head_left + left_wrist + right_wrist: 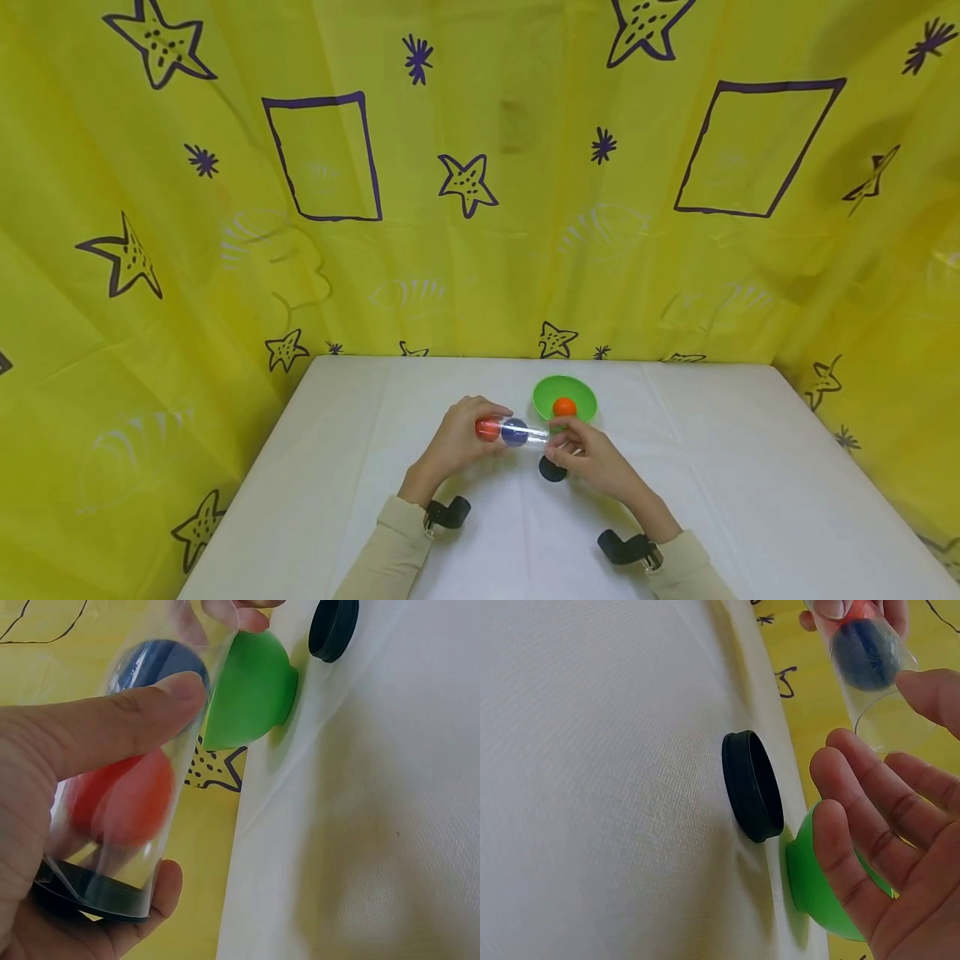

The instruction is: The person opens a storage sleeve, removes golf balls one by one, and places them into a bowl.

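A clear plastic tube (pixel 536 437) lies slantwise in my left hand (pixel 459 435), whose thumb and fingers grip it round its closed end. Inside sit a red ball (pixel 124 799) and, closer to the mouth, a dark blue ball (pixel 865 655). A black cap (pixel 97 891) covers the tube's lower end in the left wrist view. At the uncapped mouth is my right hand (pixel 596 461), thumb and fingers spread around the rim with the fingers fairly straight. Below that hand, a loose black lid (pixel 751 786) rests on the white table.
Just beyond the tube stands a green bowl (pixel 549 388) with an orange ball (pixel 565 407) in it. The white tabletop (pixel 360 467) meets a yellow patterned curtain (pixel 480 283) at the back and sides.
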Action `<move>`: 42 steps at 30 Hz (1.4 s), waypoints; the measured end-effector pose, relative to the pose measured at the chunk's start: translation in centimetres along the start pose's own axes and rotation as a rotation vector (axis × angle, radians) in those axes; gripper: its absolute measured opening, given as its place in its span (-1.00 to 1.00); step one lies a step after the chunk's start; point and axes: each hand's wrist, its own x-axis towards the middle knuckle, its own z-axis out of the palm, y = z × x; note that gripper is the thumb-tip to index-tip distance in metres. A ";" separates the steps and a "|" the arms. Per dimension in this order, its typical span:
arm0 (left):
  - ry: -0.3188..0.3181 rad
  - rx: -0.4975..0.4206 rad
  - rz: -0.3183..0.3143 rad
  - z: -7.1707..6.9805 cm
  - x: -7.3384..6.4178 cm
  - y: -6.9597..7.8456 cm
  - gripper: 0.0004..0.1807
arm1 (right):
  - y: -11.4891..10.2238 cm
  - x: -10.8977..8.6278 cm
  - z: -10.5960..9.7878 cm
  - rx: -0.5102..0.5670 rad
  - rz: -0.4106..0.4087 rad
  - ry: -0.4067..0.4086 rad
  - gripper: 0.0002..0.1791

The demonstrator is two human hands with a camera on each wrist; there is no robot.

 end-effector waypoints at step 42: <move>0.034 -0.096 -0.031 -0.2 -0.2 -0.7 -0.50 | 0.7 -0.1 -0.9 -0.046 0.044 0.174 -0.52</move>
